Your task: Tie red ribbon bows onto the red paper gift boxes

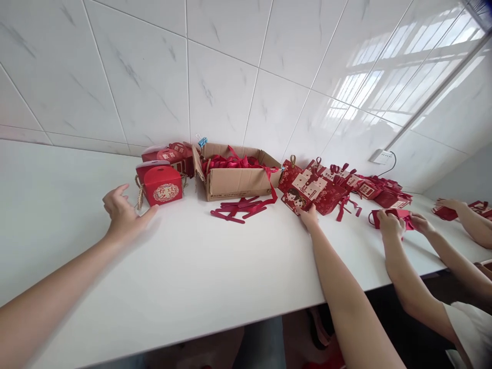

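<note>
folded box at left hand, flat blank under right

left hand (122, 212), centre-left of frame, is held open w/ fingers spread and nothing gripped; its thumb is pointed at the folded red box (161, 185), which is stood upright just beside it on the white table (215, 271). contact btw thumb and box can't be told. more folded boxes (172, 154) are seen behind it, by the wall.

right hand (308, 216), right of centre, is laid at the lower edge of the top flat box blank (303, 192) on the red pile. whether the blank is pinched or only touched can't be told, as the fingertips are hidden.

judged step: a made-up box is at the left hand while a fresh blank is reached for. a lift of the blank would call for one sheet to be parted from the pile w/o dragging the rest.

btw the hands a cardboard carton (234, 179) of ribbon is set, w/ loose ribbon strips (240, 207) in front. at far right a co-worker's hands (390, 223) are closed round a small red piece (402, 215).
</note>
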### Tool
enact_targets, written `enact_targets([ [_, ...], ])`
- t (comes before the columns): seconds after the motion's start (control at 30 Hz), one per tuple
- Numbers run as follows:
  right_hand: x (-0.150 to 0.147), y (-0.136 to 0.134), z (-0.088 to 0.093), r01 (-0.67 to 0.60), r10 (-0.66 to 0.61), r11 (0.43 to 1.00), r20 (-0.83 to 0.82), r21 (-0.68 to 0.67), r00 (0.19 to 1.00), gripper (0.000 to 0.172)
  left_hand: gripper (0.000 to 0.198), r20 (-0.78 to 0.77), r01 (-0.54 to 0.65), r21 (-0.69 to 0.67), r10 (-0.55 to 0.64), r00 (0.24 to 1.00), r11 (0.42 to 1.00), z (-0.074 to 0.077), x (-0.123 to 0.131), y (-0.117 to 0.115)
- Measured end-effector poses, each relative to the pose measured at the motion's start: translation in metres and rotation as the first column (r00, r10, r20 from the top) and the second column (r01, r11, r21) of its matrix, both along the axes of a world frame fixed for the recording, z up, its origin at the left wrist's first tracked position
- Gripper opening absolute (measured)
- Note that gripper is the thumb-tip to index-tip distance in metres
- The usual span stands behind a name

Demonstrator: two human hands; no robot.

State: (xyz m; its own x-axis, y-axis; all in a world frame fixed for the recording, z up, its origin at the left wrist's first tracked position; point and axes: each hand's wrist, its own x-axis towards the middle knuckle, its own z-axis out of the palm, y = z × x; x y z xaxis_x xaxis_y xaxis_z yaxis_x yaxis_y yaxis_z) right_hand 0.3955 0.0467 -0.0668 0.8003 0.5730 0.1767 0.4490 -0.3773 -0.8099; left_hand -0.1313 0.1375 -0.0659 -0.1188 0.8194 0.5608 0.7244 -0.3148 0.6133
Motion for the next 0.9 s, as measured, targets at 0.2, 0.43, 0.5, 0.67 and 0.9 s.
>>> enact_targets([
  [0.2, -0.001, 0.017, -0.003, 0.012, -0.012, 1.0, -0.009, 0.004, 1.0, 0.057, 0.092, 0.011, 0.034, -0.009, -0.034, 0.999, 0.999, 0.002, 0.001, -0.002],
  [0.43, -0.004, 0.011, -0.005, 0.128, -0.134, 0.982, 0.033, 0.14, 0.99, 0.083, 0.092, 0.024, 0.015, -0.043, -0.014, 1.0, 0.999, 0.004, 0.004, -0.003],
  [0.5, -0.007, 0.007, -0.006, 0.173, -0.183, 0.963, 0.029, 0.208, 0.983, 0.08, 0.096, 0.067, -0.005, -0.095, 0.011, 0.998, 0.995, 0.007, 0.005, -0.002],
  [0.67, -0.027, -0.004, -0.015, 0.208, -0.218, 0.934, 0.0, 0.291, 0.976, 0.074, 0.11, 0.227, 0.005, -0.151, 0.03, 0.973, 0.989, 0.017, 0.008, 0.008],
  [0.9, -0.087, -0.016, -0.012, 0.081, -0.115, 0.927, 0.073, 0.365, 0.991, 0.064, 0.097, 0.279, 0.155, -0.204, -0.095, 0.956, 0.967, 0.024, 0.009, 0.023],
])
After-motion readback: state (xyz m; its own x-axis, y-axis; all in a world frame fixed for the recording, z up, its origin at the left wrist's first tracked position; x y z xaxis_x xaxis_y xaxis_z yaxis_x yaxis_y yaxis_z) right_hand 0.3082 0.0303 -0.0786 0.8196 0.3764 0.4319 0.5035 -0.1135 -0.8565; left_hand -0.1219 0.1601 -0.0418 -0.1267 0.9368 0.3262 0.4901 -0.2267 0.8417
